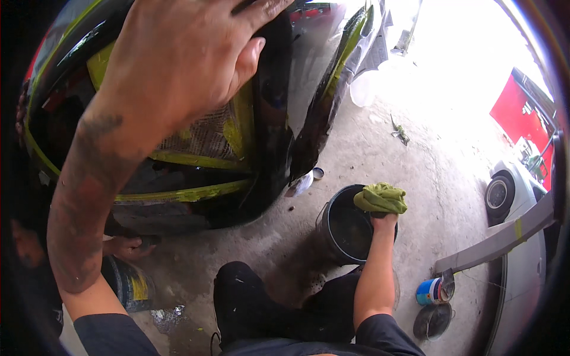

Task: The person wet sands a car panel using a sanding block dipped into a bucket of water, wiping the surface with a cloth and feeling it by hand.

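Observation:
My left hand [187,62] is raised high over the front of a dark car body [270,160] edged with yellow tape, fingers loosely bent and apart, fingertips partly out of view at the top; whether it touches the car I cannot tell. Newspaper masking [193,136] fills part of the bodywork beneath it. My right hand [383,218] grips a bunched olive-green cloth [380,194] over the rim of a black bucket [332,249], which has dark contents.
A co-worker's hand [127,246] holds a dark object at left, above a black pail [130,282]. At right lie a blue can [430,291], a dark pot [432,323] and a long grey panel [481,249], near a white car [504,190] and red board [516,110].

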`<state>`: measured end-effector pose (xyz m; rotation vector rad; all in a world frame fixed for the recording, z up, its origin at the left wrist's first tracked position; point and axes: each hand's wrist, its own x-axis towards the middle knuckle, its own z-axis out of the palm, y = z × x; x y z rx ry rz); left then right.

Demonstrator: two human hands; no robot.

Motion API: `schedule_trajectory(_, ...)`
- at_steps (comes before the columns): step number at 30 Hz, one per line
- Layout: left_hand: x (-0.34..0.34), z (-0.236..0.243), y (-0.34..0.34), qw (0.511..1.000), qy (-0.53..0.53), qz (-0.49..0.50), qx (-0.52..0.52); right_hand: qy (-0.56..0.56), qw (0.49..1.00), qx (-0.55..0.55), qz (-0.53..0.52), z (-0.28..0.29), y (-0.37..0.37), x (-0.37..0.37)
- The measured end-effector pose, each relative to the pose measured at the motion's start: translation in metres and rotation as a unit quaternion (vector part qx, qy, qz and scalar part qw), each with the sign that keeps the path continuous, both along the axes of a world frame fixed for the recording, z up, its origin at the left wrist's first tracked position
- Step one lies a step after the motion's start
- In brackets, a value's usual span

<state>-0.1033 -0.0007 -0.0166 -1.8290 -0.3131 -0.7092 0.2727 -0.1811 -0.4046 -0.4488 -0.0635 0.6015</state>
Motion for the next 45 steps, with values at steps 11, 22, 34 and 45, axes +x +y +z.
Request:
schedule_trajectory(11, 0.018, -0.025, 0.002, 0.997, -0.002, -0.050, -0.052, -0.017, 0.999, 0.019, 0.031, -0.027, -0.003, 0.019)
schedule_trajectory(22, 0.002, 0.002, -0.010, 0.996, 0.006, 0.024, -0.088, 0.032, 0.999, -0.020, 0.014, -0.019, -0.001, 0.010)
schedule_trajectory(34, -0.014, -0.088, 0.005, 0.992, 0.031, 0.039, -0.114, 0.006, 1.000, -0.010, 0.008, -0.019, -0.002, 0.014)
schedule_trajectory(45, -0.021, -0.023, 0.031, 0.980, -0.048, 0.070, 0.181, 0.018, 0.999, 0.010, 0.029, -0.030, 0.001, 0.017)
